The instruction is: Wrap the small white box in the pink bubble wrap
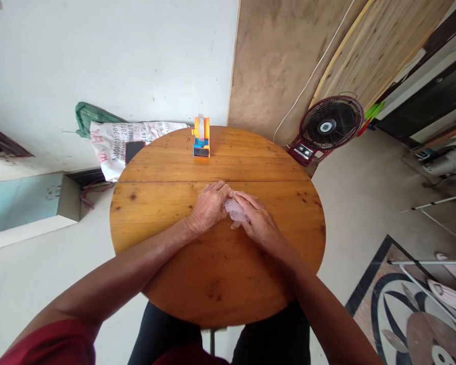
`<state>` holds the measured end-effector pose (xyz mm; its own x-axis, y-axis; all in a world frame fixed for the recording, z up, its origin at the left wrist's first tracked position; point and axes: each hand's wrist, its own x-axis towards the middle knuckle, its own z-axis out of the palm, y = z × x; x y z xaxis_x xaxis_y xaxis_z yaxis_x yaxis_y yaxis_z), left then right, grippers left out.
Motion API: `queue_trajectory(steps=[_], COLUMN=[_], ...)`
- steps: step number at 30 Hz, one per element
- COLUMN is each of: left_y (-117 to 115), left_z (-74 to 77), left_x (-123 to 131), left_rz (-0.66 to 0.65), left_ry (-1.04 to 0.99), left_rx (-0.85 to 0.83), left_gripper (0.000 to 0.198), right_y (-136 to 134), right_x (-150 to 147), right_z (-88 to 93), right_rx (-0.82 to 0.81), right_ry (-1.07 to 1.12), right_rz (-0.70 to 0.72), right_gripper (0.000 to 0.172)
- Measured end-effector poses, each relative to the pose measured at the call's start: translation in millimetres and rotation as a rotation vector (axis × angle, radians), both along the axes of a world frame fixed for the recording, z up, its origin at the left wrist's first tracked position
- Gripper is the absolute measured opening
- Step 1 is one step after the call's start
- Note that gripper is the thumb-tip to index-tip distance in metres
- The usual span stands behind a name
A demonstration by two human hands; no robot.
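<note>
Over the middle of the round wooden table, both hands meet around a small translucent, whitish bundle that looks like bubble wrap. My left hand is closed at the bundle's left end, its fingers curled at the top edge. My right hand wraps the right side, with the fingers reaching toward the left hand. A strip of what looks like clear tape hangs from the bundle's lower edge. Whatever may be inside the bundle is hidden. Beyond the hands, an orange and blue tape dispenser stands near the table's far edge.
A dark red electric fan stands right of the table. Printed white sacks and a green bag lie against the wall at left. A pale blue box is on the left; a metal rack stands at right.
</note>
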<state>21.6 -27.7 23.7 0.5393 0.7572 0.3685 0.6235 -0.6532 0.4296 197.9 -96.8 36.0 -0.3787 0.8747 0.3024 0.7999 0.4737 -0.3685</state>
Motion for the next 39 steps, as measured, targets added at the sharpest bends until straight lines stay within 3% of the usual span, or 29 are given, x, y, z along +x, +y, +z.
queue_trajectory(steps=[4,9,15,19,24,28,35,39], left_y=[-2.4,-9.5,-13.5,-8.9,-8.9,-8.5,3.3,1.6], left_z=[11.9,24.6,1.2,-14.0,-19.3,-20.6,-25.9,-21.6], left_x=[-1.2,-13.0,-32.0,-34.9,-32.3,-29.2,-27.5,-28.7], left_rz=[-0.002,-0.141,-0.286,-0.292,-0.270,-0.251,-0.328,-0.305], left_ry=[0.104,0.202,0.190,0.105,0.013,-0.019,-0.100,-0.141], left_rx=[0.022,0.072,0.237,0.254,0.276,0.188,0.087,-0.062], left_gripper=[0.024,0.031,0.043,0.038,0.041,0.044,0.027,0.030], right_y=[1.7,-0.7,-9.6,-12.3,-12.2,-12.2,-8.2,-4.7], right_x=[0.0,0.5,3.1,3.9,2.4,2.5,8.4,12.5], right_z=[-5.0,-4.5,-21.7,-31.1,-28.9,-28.3,-25.6,-22.9], right_rx=[0.058,0.092,0.177,0.213,0.205,0.205,0.164,0.136], right_ry=[-0.011,-0.069,-0.257,-0.288,-0.316,-0.273,-0.164,-0.079], right_rz=[-0.019,-0.004,0.012,0.004,0.014,0.024,0.066,0.103], right_gripper=[0.060,0.056,0.060,0.064,0.065,0.065,0.070,0.078])
